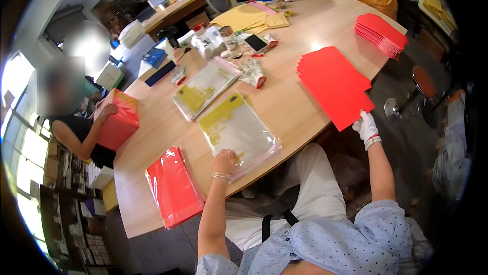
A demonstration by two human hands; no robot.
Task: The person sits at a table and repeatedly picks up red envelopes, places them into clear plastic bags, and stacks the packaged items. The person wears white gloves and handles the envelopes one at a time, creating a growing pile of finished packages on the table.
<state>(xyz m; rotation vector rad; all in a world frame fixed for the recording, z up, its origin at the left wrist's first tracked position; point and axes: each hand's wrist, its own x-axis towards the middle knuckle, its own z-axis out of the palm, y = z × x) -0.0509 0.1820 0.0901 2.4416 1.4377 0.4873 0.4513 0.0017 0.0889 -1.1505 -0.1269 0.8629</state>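
My bare left hand, a bracelet on its wrist, has its fingers curled at the near left corner of a pile of clear plastic sleeves with yellow print. In a white work glove, my right hand pinches the near corner of a flat red card sheet. That sheet lies over a fanned stack of similar ones, partly past the table's edge. Left of my left hand sits a stack of red sheets in clear sleeves.
Another stack of sleeves lies farther off beside white gloves. Fanned red sheets rest at the far right of the wooden table. A co-worker at the left holds a red wrapped bundle. A stool stands right.
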